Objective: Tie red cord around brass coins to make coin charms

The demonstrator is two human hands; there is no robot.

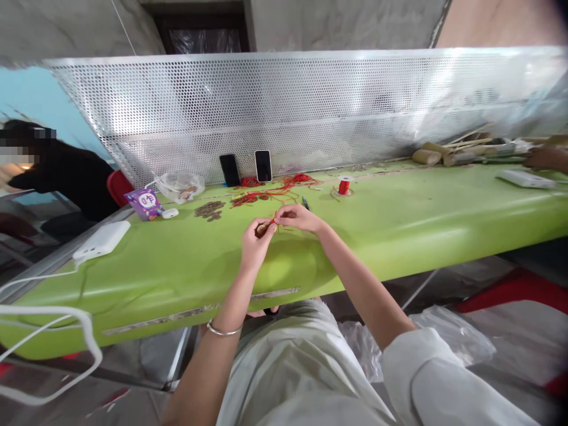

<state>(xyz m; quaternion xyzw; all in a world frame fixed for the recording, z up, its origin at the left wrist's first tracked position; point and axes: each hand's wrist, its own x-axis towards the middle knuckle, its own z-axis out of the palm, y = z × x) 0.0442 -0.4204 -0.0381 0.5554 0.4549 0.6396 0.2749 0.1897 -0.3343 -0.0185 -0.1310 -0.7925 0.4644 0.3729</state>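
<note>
Red cord sits pinched in my right hand, a brown piece in my left hand, near the tabletop's front edge — a slackened pinch could let the cord slip or tangle.

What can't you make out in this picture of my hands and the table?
In the head view:
- Small brown piece in the left hand: full shape, partly covered by that hand.
- Red cord at the right hand: any knot, too small.
- Brown discs: any markings, too small.
- Clear plastic bag: exact contents, blurred behind plastic.
- Another person's hand: cut off by the right edge.
</note>
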